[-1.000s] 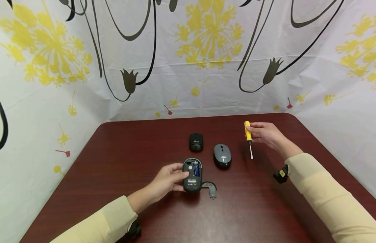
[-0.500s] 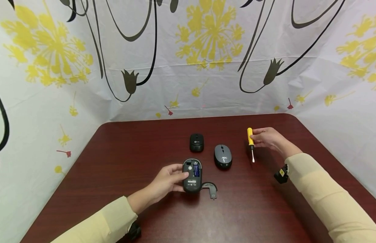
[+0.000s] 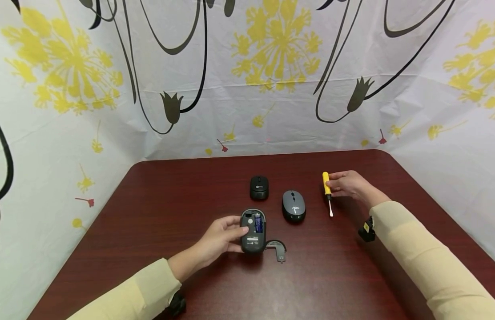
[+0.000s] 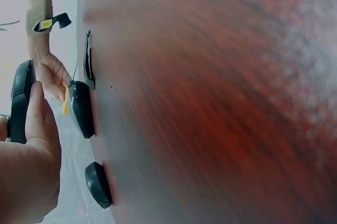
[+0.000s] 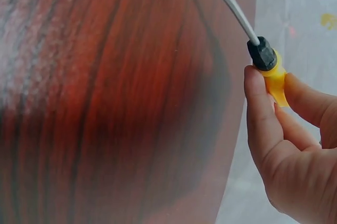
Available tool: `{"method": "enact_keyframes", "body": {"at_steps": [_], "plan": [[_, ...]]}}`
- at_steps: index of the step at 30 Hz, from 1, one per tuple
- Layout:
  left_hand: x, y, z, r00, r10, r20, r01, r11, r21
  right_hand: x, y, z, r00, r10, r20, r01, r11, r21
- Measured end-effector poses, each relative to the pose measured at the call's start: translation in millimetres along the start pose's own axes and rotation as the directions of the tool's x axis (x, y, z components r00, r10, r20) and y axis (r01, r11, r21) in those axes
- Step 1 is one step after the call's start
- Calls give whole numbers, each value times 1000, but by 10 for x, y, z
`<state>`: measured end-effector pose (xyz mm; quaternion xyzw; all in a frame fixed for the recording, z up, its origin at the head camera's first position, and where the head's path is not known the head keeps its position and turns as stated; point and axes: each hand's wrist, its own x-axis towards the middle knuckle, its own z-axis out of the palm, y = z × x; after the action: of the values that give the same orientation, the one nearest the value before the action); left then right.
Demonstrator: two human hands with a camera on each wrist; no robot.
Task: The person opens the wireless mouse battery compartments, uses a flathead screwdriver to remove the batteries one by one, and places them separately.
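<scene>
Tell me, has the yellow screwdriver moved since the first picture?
Yes. In the head view, the yellow screwdriver is slightly lower in the picture, farther from the far edge of the table.

Screwdriver (image 3: 326,183) coloured yellow at handle, black at collar, silver at shaft. Upturned mouse (image 3: 253,241) finished in dark grey, battery (image 3: 258,223) in blue, cover (image 3: 280,251) in grey. AOC mouse (image 3: 293,204) topped in grey, edged in black. Table (image 3: 183,195) toned red-brown, streaked with darker grain. White backdrop (image 3: 219,95) printed with yellow dandelions, red sprigs.
</scene>
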<state>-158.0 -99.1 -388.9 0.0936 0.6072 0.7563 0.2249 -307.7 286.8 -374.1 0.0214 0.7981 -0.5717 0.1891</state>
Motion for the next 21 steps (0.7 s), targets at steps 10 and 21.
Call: {"method": "enact_keyframes", "body": {"at_steps": [10, 21], "plan": [[9, -3, 7, 1000, -1, -1, 1, 1000, 0, 76, 51, 48, 999, 37, -13, -36, 999, 28], [25, -14, 0, 1000, -3, -5, 3, 1000, 4, 126, 126, 60, 996, 80, -43, -79, 996, 28]]}}
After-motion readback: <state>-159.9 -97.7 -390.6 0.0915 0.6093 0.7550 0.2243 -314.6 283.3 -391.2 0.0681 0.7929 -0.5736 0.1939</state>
